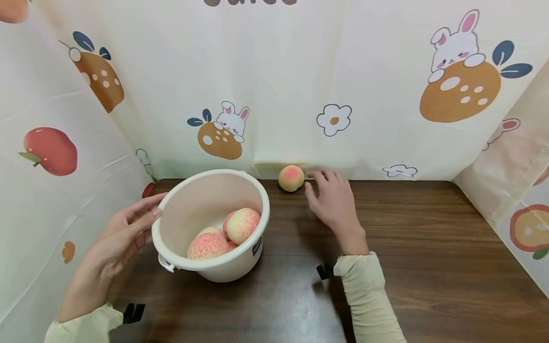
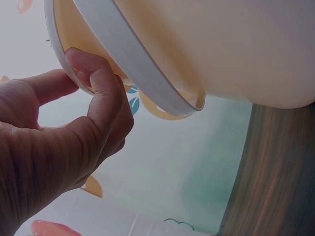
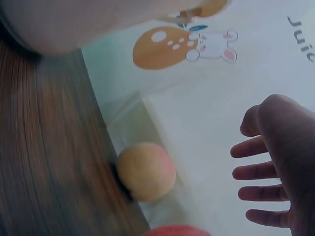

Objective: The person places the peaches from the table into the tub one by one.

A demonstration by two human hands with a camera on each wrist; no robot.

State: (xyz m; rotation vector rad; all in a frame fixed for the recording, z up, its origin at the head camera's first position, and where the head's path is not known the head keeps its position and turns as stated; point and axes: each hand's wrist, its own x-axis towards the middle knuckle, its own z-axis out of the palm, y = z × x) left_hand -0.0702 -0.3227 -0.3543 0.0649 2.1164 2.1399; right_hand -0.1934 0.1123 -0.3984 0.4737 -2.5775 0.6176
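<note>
A white bucket [image 1: 223,274] stands tilted on the left part of the table, with several pink-and-cream peaches [image 1: 243,226] inside. My left hand [image 1: 124,233] holds its left rim between thumb and fingers; the left wrist view shows the fingers curled at the rim [image 2: 142,64]. At the table's back edge sits one small peach [image 1: 291,178]. My right hand [image 1: 334,202] is just right of this peach, fingers spread and holding nothing. In the right wrist view, the peach [image 3: 146,172] lies apart from the fingers. A red rounded thing [image 3: 177,231] is cut off at the bottom edge.
The dark wooden table [image 1: 420,257] meets a cream curtain [image 1: 291,71] printed with rabbits and fruit, which hangs behind and at both sides. A white handle mount [image 1: 166,263] sticks out below the bucket's rim. Black straps [image 1: 324,271] show at both sleeves.
</note>
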